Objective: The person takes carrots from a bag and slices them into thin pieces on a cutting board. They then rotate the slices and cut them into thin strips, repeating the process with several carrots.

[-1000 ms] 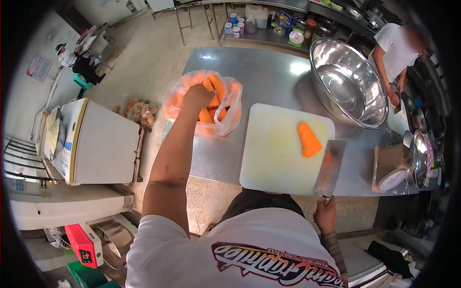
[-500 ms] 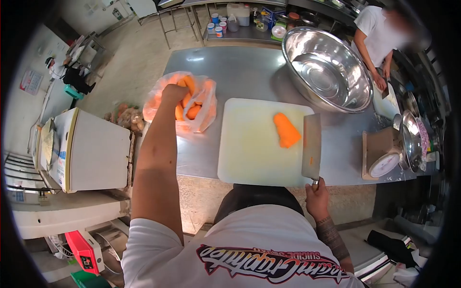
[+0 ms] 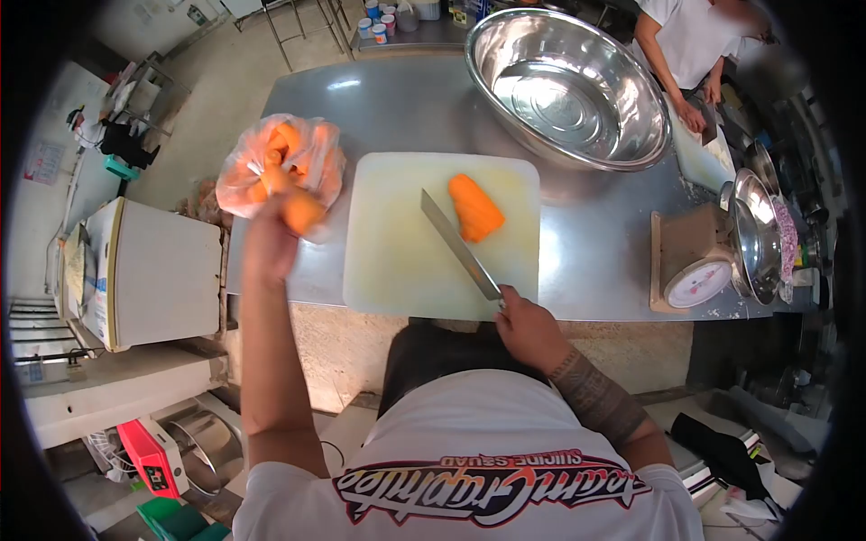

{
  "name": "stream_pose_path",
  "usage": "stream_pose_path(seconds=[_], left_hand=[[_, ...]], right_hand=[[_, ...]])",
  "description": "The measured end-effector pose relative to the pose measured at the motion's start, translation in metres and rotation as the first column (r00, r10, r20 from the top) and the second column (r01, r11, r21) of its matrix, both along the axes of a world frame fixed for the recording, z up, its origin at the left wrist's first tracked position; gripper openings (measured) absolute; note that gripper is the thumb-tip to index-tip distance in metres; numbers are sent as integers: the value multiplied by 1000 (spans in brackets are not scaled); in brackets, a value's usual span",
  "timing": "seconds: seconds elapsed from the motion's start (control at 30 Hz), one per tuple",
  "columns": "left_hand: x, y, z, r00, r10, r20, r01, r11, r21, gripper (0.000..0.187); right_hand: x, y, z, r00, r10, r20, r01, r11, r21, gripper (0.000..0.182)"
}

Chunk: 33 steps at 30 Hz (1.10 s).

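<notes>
Fingers of the right hand [image 3: 530, 329] close round a knife [image 3: 460, 245] by its handle at the board's near edge; the blade slants away leftward over the board [image 3: 397, 243], though I cannot tell whether it touches. Right of the board, well apart, stands a scale [image 3: 690, 257]. Left of the board, the blurred left hand [image 3: 273, 239] grips an orange piece [image 3: 304, 213] in front of the bag. An orange chunk [image 3: 475, 209] lies on the board's far right part, near the blade. Left of the board sits a clear plastic bag [image 3: 238, 185] of more pieces [image 3: 287, 137]. Beyond the board's far right corner rests a big metal bowl [image 3: 568, 99]. Farther right from the board, a co-worker [image 3: 686, 41] has both hands near another board [image 3: 699, 162].
</notes>
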<state>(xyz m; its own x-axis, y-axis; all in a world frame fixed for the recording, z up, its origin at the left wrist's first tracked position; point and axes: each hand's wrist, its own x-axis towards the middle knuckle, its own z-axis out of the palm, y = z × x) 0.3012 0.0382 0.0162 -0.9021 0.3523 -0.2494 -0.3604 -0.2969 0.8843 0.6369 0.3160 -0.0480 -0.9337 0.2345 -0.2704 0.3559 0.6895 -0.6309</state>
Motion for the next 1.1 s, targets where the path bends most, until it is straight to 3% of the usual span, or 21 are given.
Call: stream_pose_path(seconds=[0.03,0.17,0.27,0.37,0.47,0.57,0.67,0.77,0.87,0.97,1.1], left_hand=[[29,15,-26,996,-87,31,86,996,26,38],[103,89,-106,974,-139,180,186,941,-282,56],[114,126,-118,982,-188,5,139,707,-693,69],[120,121,-145,859,-357,-368,-116,564,-817,79],[130,114,-120,871,-395,-292,32,639,-769,70],[130,110,-144,857,-377,-352,46,735,-676,59],[122,118,-145,834,-453,-315,153,739,-657,53],[123,127,-140,838,-387,-384,85,789,-609,37],[114,136,-151,547,-519,-657,-154,709,-688,26],[105,145,-168,431,-510,-744,-178,760,-624,23],[105,147,-166,454,-510,-730,-161,759,-631,24]], right_hand=[[-3,-1,-3,999,14,-35,-14,1000,2,41],[-11,8,-14,995,98,23,-99,995,12,31],[-21,10,-7,996,79,32,-79,997,6,26],[-28,0,-3,997,50,58,-51,999,17,25],[-33,-9,-5,994,23,107,-25,999,22,25],[-36,-11,7,993,-25,116,27,999,-17,24],[-36,-11,10,990,-97,102,94,995,30,25],[-38,-8,3,990,-99,103,91,993,75,25],[-43,-14,-3,983,-112,143,96,989,113,24],[-45,-13,1,986,-114,125,99,988,119,23],[-32,-11,52,983,-100,153,94,995,44,23]])
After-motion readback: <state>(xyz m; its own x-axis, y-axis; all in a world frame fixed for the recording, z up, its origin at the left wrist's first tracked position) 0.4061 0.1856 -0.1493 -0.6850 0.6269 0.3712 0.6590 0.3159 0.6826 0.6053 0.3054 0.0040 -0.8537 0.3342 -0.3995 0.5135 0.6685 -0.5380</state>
